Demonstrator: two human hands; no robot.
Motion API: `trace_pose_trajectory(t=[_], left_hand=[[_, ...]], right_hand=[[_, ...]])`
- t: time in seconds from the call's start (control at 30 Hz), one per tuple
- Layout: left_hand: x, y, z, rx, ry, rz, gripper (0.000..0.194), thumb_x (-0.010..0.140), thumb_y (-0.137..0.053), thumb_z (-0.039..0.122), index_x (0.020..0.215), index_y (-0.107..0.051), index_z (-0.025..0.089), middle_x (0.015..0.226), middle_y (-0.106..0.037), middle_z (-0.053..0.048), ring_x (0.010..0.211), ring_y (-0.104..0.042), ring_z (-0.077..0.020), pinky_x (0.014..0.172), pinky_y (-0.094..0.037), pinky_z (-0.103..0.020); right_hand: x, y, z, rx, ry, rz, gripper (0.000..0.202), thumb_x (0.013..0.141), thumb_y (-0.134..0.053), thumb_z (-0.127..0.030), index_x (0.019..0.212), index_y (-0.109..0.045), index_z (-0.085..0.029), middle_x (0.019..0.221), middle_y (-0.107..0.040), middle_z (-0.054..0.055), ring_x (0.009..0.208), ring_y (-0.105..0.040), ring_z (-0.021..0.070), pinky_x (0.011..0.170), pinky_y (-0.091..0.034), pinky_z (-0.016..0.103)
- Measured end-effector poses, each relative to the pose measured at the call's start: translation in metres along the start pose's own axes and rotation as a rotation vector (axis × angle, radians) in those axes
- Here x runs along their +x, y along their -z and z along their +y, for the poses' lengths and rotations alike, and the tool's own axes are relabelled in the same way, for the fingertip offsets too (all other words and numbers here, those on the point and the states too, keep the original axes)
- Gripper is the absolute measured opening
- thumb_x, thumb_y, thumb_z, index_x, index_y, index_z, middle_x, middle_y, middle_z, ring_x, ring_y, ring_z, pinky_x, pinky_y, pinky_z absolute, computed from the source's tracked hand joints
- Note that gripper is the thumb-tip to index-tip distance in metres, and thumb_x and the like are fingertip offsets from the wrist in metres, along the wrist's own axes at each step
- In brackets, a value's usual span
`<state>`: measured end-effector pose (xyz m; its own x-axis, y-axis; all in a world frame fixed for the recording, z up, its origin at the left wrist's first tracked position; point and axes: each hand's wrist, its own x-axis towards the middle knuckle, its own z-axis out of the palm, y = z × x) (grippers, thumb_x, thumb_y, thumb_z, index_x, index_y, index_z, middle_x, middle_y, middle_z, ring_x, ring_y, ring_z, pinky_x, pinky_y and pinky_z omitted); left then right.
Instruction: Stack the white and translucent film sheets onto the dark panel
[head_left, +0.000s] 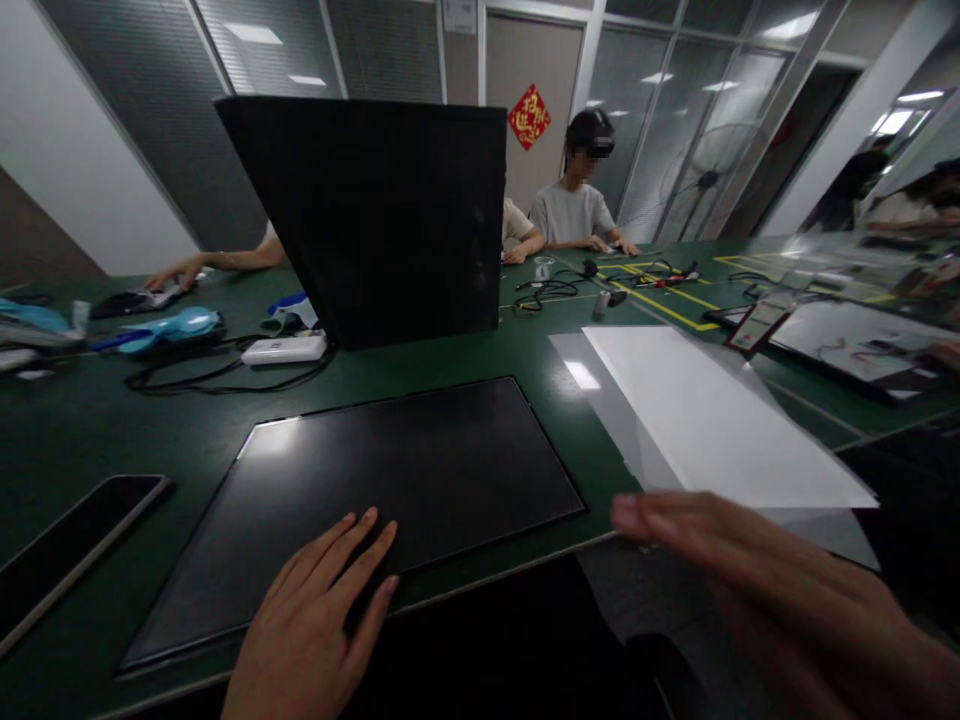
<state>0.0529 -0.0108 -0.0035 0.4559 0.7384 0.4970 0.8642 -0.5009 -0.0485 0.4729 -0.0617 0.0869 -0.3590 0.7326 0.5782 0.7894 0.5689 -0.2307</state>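
Observation:
A flat dark screen panel (450,455) with a thin black frame lies face up on the green table (525,355), close to its front edge. My left hand (319,600) rests on the panel's near edge, fingers stretched out over its surface and nothing gripped. To the right, my right hand (787,580) is raised at the table's edge, slightly blurred. Its fingers are extended and it appears to hold nothing. Just beyond that hand lie white sheets (720,420), partly over a clear sheet (611,400).
A large black panel (390,220) stands upright behind the flat one. At left are a phone-like slab (82,540), a white plastic box (283,349) with cables, and blue items (172,328). A co-worker (574,205) sits across, near black cables (551,288).

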Motion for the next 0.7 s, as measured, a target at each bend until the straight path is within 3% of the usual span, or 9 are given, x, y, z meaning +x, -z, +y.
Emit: trace_pose_trajectory(t=[0.07, 0.13, 0.2, 0.27, 0.43, 0.53, 0.63, 0.7], left_hand=[[0.006, -0.004, 0.001, -0.031, 0.007, 0.003, 0.049, 0.101, -0.057, 0.054, 0.142, -0.068, 0.028, 0.145, -0.07, -0.005, 0.129, -0.067, -0.0332, 0.104, -0.057, -0.052], [0.013, -0.007, 0.002, -0.057, 0.008, 0.005, 0.049, 0.101, -0.058, 0.056, 0.139, -0.071, 0.028, 0.143, -0.071, -0.004, 0.127, -0.069, -0.0332, 0.103, -0.06, -0.052], [0.019, -0.009, 0.0, -0.077, 0.003, 0.003, 0.047, 0.101, -0.058, 0.056, 0.136, -0.073, 0.029, 0.141, -0.072, -0.004, 0.126, -0.071, -0.0327, 0.101, -0.062, -0.052], [0.022, -0.01, -0.002, -0.096, -0.005, 0.002, 0.045, 0.101, -0.059, 0.054, 0.137, -0.072, 0.031, 0.142, -0.071, -0.002, 0.127, -0.07, -0.0313, 0.101, -0.063, -0.051], [0.022, -0.003, -0.006, -0.176, 0.033, -0.031, 0.042, 0.097, -0.065, 0.041, 0.138, -0.071, 0.033, 0.148, -0.067, -0.001, 0.132, -0.068, -0.028, 0.105, -0.062, -0.05], [0.02, 0.003, -0.003, -0.22, 0.094, -0.048, 0.04, 0.095, -0.067, 0.033, 0.135, -0.073, 0.031, 0.147, -0.068, -0.003, 0.133, -0.067, -0.0267, 0.108, -0.06, -0.048], [0.017, 0.006, 0.002, -0.212, 0.118, -0.027, 0.039, 0.095, -0.067, 0.03, 0.134, -0.073, 0.03, 0.145, -0.07, -0.003, 0.133, -0.067, -0.0263, 0.108, -0.06, -0.048], [0.015, 0.007, 0.006, -0.182, 0.119, 0.008, 0.038, 0.094, -0.068, 0.03, 0.132, -0.074, 0.029, 0.144, -0.071, -0.004, 0.131, -0.068, -0.0274, 0.106, -0.062, -0.05]], right_hand=[[0.004, -0.012, 0.03, -0.129, -0.113, 0.08, 0.043, 0.106, -0.048, -0.029, 0.149, -0.056, -0.033, 0.148, -0.063, 0.002, 0.14, -0.057, 0.0212, 0.117, -0.052, 0.041], [-0.006, -0.034, 0.065, -0.364, -0.246, 0.031, 0.049, 0.108, -0.045, -0.044, 0.151, -0.054, -0.024, 0.156, -0.055, 0.01, 0.15, -0.045, 0.0301, 0.124, -0.043, 0.055], [-0.024, -0.056, 0.095, -0.423, -0.3, -0.011, 0.064, 0.107, -0.041, -0.055, 0.15, -0.054, -0.009, 0.152, -0.055, 0.024, 0.147, -0.046, 0.0436, 0.116, -0.044, 0.071], [-0.044, -0.072, 0.112, -0.44, -0.302, -0.034, 0.069, 0.105, -0.039, -0.062, 0.147, -0.057, -0.01, 0.149, -0.058, 0.025, 0.143, -0.05, 0.0467, 0.109, -0.047, 0.076], [-0.078, -0.081, 0.107, -0.432, -0.178, -0.067, 0.061, 0.104, -0.046, -0.06, 0.156, -0.047, -0.028, 0.158, -0.053, 0.012, 0.146, -0.05, 0.0384, 0.114, -0.045, 0.074], [-0.09, -0.081, 0.105, -0.415, -0.08, -0.044, 0.067, 0.102, -0.052, -0.058, 0.161, -0.04, -0.028, 0.158, -0.053, 0.011, 0.142, -0.055, 0.0354, 0.118, -0.045, 0.068], [-0.097, -0.085, 0.109, -0.389, 0.019, 0.002, 0.066, 0.1, -0.057, -0.052, 0.16, -0.043, -0.03, 0.154, -0.057, 0.009, 0.135, -0.062, 0.0331, 0.116, -0.051, 0.059], [-0.1, -0.089, 0.112, -0.35, 0.018, 0.097, 0.062, 0.097, -0.061, -0.046, 0.157, -0.048, -0.036, 0.149, -0.063, 0.004, 0.128, -0.066, 0.0305, 0.113, -0.055, 0.053]])
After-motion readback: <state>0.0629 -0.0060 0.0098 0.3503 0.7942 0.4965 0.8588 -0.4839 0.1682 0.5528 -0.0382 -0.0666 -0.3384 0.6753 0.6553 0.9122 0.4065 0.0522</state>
